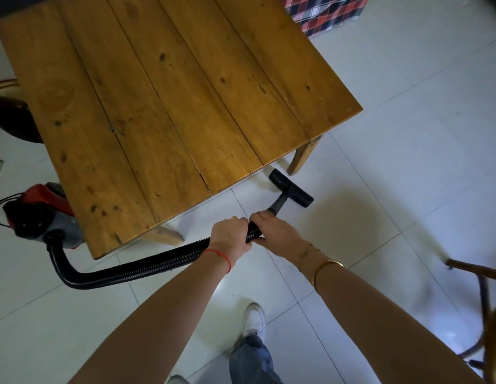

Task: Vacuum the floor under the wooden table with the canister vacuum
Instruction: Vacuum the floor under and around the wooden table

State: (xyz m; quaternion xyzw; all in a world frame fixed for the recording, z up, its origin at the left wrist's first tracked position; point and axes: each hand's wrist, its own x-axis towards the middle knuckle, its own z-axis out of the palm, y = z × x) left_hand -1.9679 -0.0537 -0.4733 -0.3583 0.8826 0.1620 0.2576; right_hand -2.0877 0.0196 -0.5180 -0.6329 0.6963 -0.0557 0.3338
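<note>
A: Grip status?

B: Both closed on the hose [147, 268]. Left hand [230, 236] wraps the ribbed section; right hand [277, 233] is clamped just ahead of it, where the ribbing meets the rigid tube [278, 204]. Hands are nearly touching.

A: Why two hands that close?

B: My read: the forward one steers the tube, the rear one takes the drag of the hose. The tube is short, so the hold sits low and close to the nozzle.

A: Where's the nozzle?

B: Floor nozzle [291, 187] is ahead of the grip, flat on the floor [380, 189], just outside the desk [163, 101] edge and near its front right leg [304, 155]. Not under yet. Task looks barely started on the under-desk area.

A: Canister?

B: Canister vacuum [44, 214] sits well left of the grip, half hidden by the desk corner. The hose loops from it along the floor, then rises to the left hand. Some slack shows.

A: Materials?

B: Desk: varnished wood planks, knots, open seams. Floor: glossy pale tile, thin grout lines. Hose: black corrugated plastic, flexible. Nozzle: black T-shaped bar, matte. Canister: red and grey shell.

A: Anything nearby?

B: A dark chair [479, 286] well right of the grip; checked cloth [321, 12] far beyond the desk.
</note>
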